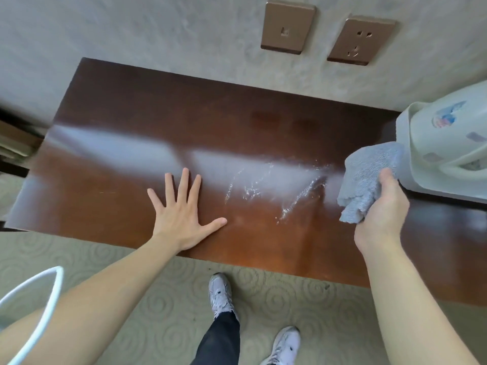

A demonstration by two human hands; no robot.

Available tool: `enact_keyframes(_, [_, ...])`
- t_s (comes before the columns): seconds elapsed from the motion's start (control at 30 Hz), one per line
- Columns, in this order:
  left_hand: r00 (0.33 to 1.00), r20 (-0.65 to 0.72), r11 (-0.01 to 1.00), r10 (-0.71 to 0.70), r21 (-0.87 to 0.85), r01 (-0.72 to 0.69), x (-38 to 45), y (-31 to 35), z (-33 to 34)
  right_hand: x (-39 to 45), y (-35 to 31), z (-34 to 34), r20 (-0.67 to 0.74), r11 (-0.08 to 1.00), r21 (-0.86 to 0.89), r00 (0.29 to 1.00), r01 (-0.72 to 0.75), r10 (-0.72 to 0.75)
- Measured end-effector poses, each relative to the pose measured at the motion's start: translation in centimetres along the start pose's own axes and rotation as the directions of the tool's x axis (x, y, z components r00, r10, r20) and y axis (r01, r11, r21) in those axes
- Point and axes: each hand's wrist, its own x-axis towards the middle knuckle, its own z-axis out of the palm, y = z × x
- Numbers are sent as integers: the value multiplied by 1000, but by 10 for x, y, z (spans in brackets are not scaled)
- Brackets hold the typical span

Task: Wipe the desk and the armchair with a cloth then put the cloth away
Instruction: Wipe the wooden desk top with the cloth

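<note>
Two wall sockets (327, 32), a white appliance (445, 143), patterned carpet (163, 299).

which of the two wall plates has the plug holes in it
The right wall plate, nearest the white appliance: it shows socket holes, while the left wall plate shows only a small square port.

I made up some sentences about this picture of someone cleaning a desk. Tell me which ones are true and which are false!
1. The right hand holds a grey cloth. True.
2. The left hand is squeezed into a fist. False: it lies flat on the desk with fingers spread.
3. White streaks show on the desk between the two hands. True.
4. The cloth is pressed flat on the desk. False: it is bunched up in the hand, by the desk's right end.
5. Two brown wall plates sit on the wall behind the desk. True.
</note>
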Motion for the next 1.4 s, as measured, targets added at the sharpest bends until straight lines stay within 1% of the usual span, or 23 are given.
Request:
enact_keyframes(0.1, [999, -36, 1000, 2, -4, -2, 2, 2, 10, 13, -2, 7, -93, 987, -56, 984, 147, -152])
enact_keyframes(0.2, [995, -100, 1000, 12, 2, -12, 3, 4, 17, 30, 1, 6, -165, 918, -271, 926, 290, -341])
enact_keyframes(0.27, [991, -130, 1000, 19, 12, -18, 5, 4, 20, 40, 7, 3, -175, 808, -462, 855, 367, -488])
enact_keyframes(0.3, [990, -137, 1000, 22, 17, -20, 6, 5, 21, 45, 11, 1, -154, 741, -547, 823, 389, -546])
enact_keyframes(0.33, [989, -144, 1000, 21, 24, -17, 6, 5, 21, 49, 16, 1, -110, 677, -613, 804, 407, -584])
enact_keyframes(0.37, [988, -152, 999, 19, 32, -14, 7, 5, 22, 52, 22, 1, -49, 623, -663, 805, 416, -591])
enact_keyframes(0.4, [987, -162, 999, 20, 37, -14, 8, 6, 22, 56, 29, 2, 17, 585, -697, 825, 415, -564])
enact_keyframes(0.43, [985, -173, 999, 21, 41, -14, 8, 7, 23, 59, 36, 4, 81, 559, -727, 859, 398, -506])
enact_keyframes(0.5, [981, -193, 999, 24, 49, -15, 10, 7, 25, 66, 54, 9, 198, 509, -785, 922, 353, -334])
enact_keyframes(0.53, [979, -201, 998, 24, 54, -14, 10, 7, 26, 69, 63, 12, 250, 460, -819, 935, 343, -252])
enact_keyframes(0.57, [978, -208, 998, 23, 59, -11, 11, 7, 27, 71, 71, 16, 303, 394, -845, 931, 362, -205])
enact_keyframes(0.67, [975, -222, 997, 27, 71, -11, 12, 6, 29, 75, 88, 26, 464, 172, -850, 862, 499, -206])
enact_keyframes(0.73, [971, -236, 997, 30, 73, -13, 13, 6, 30, 80, 95, 29, 489, 81, -858, 855, 508, -174])
enact_keyframes(0.83, [968, -247, 997, 30, 73, -12, 13, 6, 30, 83, 99, 37, 537, 45, -836, 833, 547, -136])
enact_keyframes(1.0, [966, -259, 996, 25, 91, -2, 13, 6, 31, 63, 105, 44, 684, -52, -729, 725, 682, -74])
enact_keyframes(1.07, [966, -258, 995, 26, 95, -1, 13, 6, 30, 44, 112, 34, 736, -88, -676, 675, 732, -49])
enact_keyframes(1.2, [967, -255, 995, 23, 98, 2, 13, 7, 30, -11, 128, 3, 813, -111, -580, 582, 807, -19])
enact_keyframes(1.3, [968, -251, 995, 32, 95, -8, 12, 6, 28, -48, 144, -18, 826, -132, -561, 564, 817, -12])
enact_keyframes(1.4, [969, -243, 996, 39, 87, -18, 12, 7, 25, -50, 147, -18, 809, -168, -581, 588, 797, -9])
